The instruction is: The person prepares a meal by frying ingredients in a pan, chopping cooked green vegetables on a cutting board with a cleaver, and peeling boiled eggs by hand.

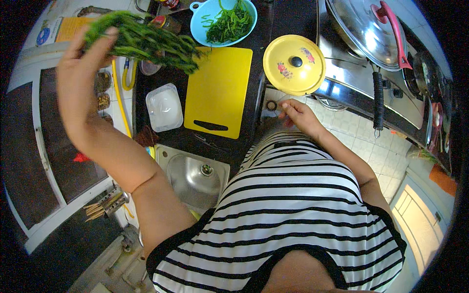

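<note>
My left hand is raised at the upper left, closed around a bunch of green leafy vegetables. The leaves trail to the right, with their tips over the top left corner of a yellow cutting board. Beyond the board, a light blue plastic basin contains cut greens. My right hand hangs low by my waist, its fingers bent and partly blurred; whether anything small is in it, I cannot tell. Just above it in the picture is a yellow floral lid with a black knob.
Left of the board sits a white plastic container. A steel sink is nearer to me. At right, a large pan with a shiny lid stands on the gas stove, its black-wrapped handle jutting toward me. Jars line the left.
</note>
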Motion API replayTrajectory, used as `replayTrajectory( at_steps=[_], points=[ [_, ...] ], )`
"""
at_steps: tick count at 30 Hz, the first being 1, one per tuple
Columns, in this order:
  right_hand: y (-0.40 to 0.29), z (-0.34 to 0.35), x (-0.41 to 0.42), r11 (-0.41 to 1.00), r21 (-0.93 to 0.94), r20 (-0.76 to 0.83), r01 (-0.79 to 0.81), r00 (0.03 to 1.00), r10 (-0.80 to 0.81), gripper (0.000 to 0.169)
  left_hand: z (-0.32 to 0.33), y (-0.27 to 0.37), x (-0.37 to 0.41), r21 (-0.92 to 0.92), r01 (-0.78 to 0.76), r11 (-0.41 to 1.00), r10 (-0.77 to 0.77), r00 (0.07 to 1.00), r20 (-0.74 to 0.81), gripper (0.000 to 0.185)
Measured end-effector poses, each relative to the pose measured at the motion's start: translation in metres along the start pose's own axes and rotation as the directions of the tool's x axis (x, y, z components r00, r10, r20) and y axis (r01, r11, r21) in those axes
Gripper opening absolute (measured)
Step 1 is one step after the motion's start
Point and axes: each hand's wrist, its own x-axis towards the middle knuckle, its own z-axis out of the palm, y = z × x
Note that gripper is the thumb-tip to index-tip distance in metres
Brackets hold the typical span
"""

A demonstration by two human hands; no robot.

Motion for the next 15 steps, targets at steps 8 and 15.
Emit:
replayTrajectory(
  at_steps=[8, 15],
  points=[
    [-0.008, 0.003, -0.007, 0.999, 0.001, 0.022, -0.037, 0.999, 0.037, 0.037, 0.085, -0.164, -0.061, 0.115, 0.206, 0.972, -0.226, 0.954, 0.197, 0.034],
    [-0.002, 0.000, -0.004, 0.996, -0.077, 0.072, -0.045, 0.996, 0.051, 0.037, 0.154, -0.243, -0.131, 0.370, 0.051, 0.927, -0.133, 0.971, 0.199, 0.043]
  ],
)
